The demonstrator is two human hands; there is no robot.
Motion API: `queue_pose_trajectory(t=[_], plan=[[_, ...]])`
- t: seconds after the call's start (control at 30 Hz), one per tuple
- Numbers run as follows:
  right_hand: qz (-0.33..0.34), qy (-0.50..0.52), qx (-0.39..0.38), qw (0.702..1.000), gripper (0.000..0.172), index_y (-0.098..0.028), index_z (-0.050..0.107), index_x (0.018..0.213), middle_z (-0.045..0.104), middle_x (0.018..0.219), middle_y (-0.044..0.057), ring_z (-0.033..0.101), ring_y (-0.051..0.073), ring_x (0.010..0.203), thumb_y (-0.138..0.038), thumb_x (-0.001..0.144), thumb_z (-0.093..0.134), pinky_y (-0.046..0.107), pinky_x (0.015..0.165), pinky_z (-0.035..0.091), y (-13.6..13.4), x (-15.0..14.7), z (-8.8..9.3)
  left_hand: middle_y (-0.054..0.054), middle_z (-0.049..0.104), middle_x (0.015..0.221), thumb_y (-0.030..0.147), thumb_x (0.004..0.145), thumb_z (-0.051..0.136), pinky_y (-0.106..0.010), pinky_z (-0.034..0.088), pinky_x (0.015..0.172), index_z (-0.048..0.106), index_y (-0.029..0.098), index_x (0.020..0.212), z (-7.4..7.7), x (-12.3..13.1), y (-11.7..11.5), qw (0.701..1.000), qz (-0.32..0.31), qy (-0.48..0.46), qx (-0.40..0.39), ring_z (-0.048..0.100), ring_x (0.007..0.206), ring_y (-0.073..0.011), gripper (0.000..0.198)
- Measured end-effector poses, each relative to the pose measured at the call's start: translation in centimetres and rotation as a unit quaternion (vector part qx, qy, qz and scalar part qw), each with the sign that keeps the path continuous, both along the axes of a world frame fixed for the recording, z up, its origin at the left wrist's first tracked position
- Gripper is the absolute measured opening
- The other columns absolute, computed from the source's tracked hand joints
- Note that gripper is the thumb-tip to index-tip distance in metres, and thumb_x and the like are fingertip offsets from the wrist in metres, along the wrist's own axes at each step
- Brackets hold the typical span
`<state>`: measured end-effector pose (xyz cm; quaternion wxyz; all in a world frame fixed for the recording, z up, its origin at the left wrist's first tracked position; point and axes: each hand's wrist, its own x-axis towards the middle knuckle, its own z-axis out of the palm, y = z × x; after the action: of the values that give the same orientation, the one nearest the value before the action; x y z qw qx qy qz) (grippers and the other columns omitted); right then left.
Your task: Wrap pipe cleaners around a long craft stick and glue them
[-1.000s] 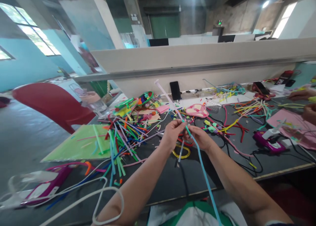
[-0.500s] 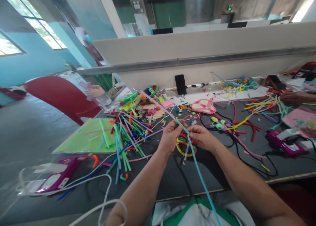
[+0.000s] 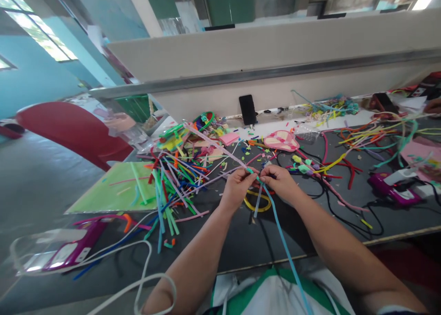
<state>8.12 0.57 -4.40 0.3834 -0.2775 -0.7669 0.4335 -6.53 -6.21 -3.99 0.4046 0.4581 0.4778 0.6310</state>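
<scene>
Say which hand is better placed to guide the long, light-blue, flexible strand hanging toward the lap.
The right hand, probably: it is nearest to where the light-blue strand drops away. The left hand seems less free, pinching at the near end of the thin, straight, pale-lilac strip.

Craft workshop — littered workbench (image 3: 243, 248), coloured strips (image 3: 168, 191), partition (image 3: 275, 48)

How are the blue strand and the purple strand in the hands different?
The blue strand has a stronger colour; the purple strand is paler. The blue strand droops toward the person in a curve, while the purple strand points away, nearly straight. Both are long and thin.
</scene>
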Motion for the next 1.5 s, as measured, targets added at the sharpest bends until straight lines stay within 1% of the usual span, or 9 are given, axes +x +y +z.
queue_pose_trajectory(t=[0.1, 0.2, 0.43, 0.73, 0.87, 1.1, 1.23, 1.33, 1.5], plan=[[-0.007, -0.021, 0.029, 0.999, 0.006, -0.018, 0.057, 0.069, 0.054, 0.066, -0.001, 0.048, 0.013, 0.065, -0.019, 0.075, 0.056, 0.026, 0.064, 0.038, -0.2, -0.2, 0.1, 0.001, 0.064, 0.07, 0.027, 0.074, 0.067, -0.023, 0.05, 0.058, 0.067, 0.016, 0.085, 0.0, 0.0, 0.0, 1.0, 0.002, 0.014, 0.002, 0.058, 0.056, -0.0099, 0.016], [0.005, -0.019, 0.009, 1.0, 0.007, -0.018, 0.054, 0.069, 0.053, 0.066, -0.001, 0.046, 0.013, 0.063, -0.02, 0.076, 0.054, 0.025, 0.062, 0.037, -0.3, -0.4, 0.1, 0.0, 0.065, 0.075, 0.028, 0.075, 0.066, -0.023, 0.05, 0.059, 0.067, 0.016, 0.087, 0.0, 0.0, 0.0, 1.0, 0.002, 0.021, 0.001, 0.059, 0.058, -0.01, 0.018], [0.06, 0.045, -0.152, 0.986, 0.016, -0.018, 0.051, 0.075, 0.05, 0.065, -0.003, 0.043, 0.011, 0.058, -0.033, 0.078, 0.056, 0.024, 0.056, 0.036, -0.4, -0.6, -0.5, -0.001, 0.062, 0.08, 0.029, 0.075, 0.066, -0.026, 0.052, 0.064, 0.065, 0.015, 0.086, -0.3, 0.3, 0.0, 0.999, -0.028, 0.014, -0.008, 0.059, 0.065, -0.0114, 0.017], [0.092, 0.129, -0.288, 0.944, 0.031, -0.019, 0.049, 0.073, 0.048, 0.06, -0.005, 0.038, 0.009, 0.052, -0.043, 0.071, 0.068, 0.022, 0.052, 0.032, -0.6, -1.3, -1.2, -0.001, 0.061, 0.075, 0.033, 0.079, 0.062, -0.024, 0.05, 0.058, 0.06, 0.015, 0.085, -0.2, 0.3, -0.2, 0.999, -0.023, 0.025, 0.0, 0.057, 0.06, -0.0111, 0.019], [0.099, 0.154, -0.316, 0.931, 0.031, -0.02, 0.05, 0.073, 0.049, 0.064, -0.003, 0.042, 0.011, 0.055, -0.044, 0.071, 0.069, 0.024, 0.055, 0.037, -0.8, -1.4, -1.3, 0.0, 0.061, 0.071, 0.035, 0.077, 0.065, -0.025, 0.05, 0.057, 0.06, 0.015, 0.084, 0.1, 0.3, -0.2, 0.999, -0.026, -0.017, -0.009, 0.057, 0.057, -0.0108, 0.022], [0.101, 0.262, -0.336, 0.899, 0.029, -0.02, 0.051, 0.072, 0.046, 0.065, -0.004, 0.039, 0.009, 0.055, -0.041, 0.07, 0.072, 0.023, 0.056, 0.039, -1.4, -1.8, -0.6, 0.001, 0.061, 0.068, 0.03, 0.077, 0.065, -0.024, 0.051, 0.059, 0.053, 0.015, 0.08, 0.8, 0.5, -0.4, 0.985, -0.017, -0.173, 0.005, 0.058, 0.058, -0.0098, 0.02], [0.075, 0.259, -0.374, 0.887, 0.029, -0.02, 0.053, 0.077, 0.053, 0.072, -0.001, 0.047, 0.011, 0.059, -0.041, 0.069, 0.072, 0.026, 0.06, 0.044, -1.4, -2.1, -0.8, 0.001, 0.062, 0.068, 0.03, 0.075, 0.067, -0.025, 0.052, 0.058, 0.053, 0.014, 0.079, 0.9, 0.3, -0.3, 0.984, 0.005, -0.177, 0.012, 0.059, 0.056, -0.01, 0.021], [0.055, 0.232, -0.315, 0.919, 0.024, -0.021, 0.053, 0.078, 0.055, 0.074, -0.001, 0.05, 0.012, 0.062, -0.038, 0.073, 0.069, 0.027, 0.063, 0.045, -0.9, -1.9, -1.3, 0.001, 0.062, 0.067, 0.031, 0.074, 0.068, -0.026, 0.054, 0.059, 0.054, 0.014, 0.08, 0.7, 0.0, -0.2, 0.99, 0.003, -0.142, -0.002, 0.06, 0.056, -0.0105, 0.023], [-0.002, 0.132, -0.05, 0.99, 0.018, -0.024, 0.059, 0.099, 0.059, 0.095, 0.003, 0.055, 0.016, 0.082, -0.03, 0.082, 0.058, 0.031, 0.076, 0.046, 0.1, -0.7, -1.0, 0.001, 0.062, 0.063, 0.035, 0.073, 0.069, -0.027, 0.054, 0.058, 0.055, 0.014, 0.08, 0.4, -0.3, -0.1, 0.994, -0.001, -0.107, -0.034, 0.061, 0.055, -0.0117, 0.026]])
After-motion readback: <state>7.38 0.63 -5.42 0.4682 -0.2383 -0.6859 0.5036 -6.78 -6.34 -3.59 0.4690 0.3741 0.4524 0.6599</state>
